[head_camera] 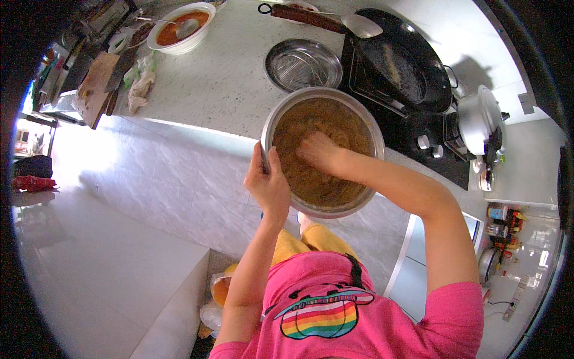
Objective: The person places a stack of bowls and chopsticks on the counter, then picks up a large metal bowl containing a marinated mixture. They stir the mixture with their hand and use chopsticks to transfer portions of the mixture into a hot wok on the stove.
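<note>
A metal bowl [379, 150] is held at the counter's front edge, partly over the floor. My left hand [270, 186] grips its left rim, thumb and fingers on either side of the wall. Thick brown batter or paste [338, 116] fills much of the bowl. My right hand [319, 152] dips into this mixture, and its fingertips are hidden, so I cannot tell whether they close on anything. Just beyond the bowl sits a round metal strainer [302, 65] in or over a basin. To the right, a black wok [421, 49] holds bubbling oil with one long pale-brown piece [392, 65] in it.
A spatula [362, 27] lies by the wok's wooden handle [309, 18]. A pressure cooker [477, 121] stands on the right side of the black cooktop [412, 130]. At the far left are a white bowl [193, 44] of orange-red soup with a ladle, a crumpled cloth [141, 87] and cutting boards [96, 85].
</note>
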Motion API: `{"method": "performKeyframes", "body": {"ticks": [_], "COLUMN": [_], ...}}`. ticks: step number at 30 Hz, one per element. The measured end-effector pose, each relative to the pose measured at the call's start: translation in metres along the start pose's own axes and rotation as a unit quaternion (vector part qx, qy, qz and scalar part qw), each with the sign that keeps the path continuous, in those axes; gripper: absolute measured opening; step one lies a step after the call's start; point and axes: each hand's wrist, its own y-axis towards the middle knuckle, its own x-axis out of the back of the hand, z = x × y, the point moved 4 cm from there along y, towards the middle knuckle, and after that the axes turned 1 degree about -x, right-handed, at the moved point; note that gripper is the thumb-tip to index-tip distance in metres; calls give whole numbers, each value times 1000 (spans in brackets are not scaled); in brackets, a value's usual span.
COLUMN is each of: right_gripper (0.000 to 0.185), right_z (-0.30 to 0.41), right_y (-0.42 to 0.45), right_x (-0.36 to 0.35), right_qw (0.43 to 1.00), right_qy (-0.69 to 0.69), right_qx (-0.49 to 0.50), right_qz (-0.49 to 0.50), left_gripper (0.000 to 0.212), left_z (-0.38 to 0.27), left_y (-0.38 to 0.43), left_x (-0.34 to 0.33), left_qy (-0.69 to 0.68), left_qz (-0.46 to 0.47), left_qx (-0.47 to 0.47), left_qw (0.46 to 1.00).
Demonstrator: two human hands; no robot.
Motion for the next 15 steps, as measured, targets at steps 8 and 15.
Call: {"method": "performKeyframes", "body": {"ticks": [8,15], "right_gripper": [15,14], "right_z": [-30,-40], "right_y": [-8,-43], "right_x": [79,116], "right_qw": [951,928], "right_qy": [180,272], "right_qx": [-240,-254], "right_qz": [73,22], "left_gripper": [26,24], "left_z": [-4,-4], "left_y": [4,7], "left_x": [9,5], "left_qy": [41,28], "left_qz": [5,14], "left_qx": [25,-9], "left_qw": [999,999]}}
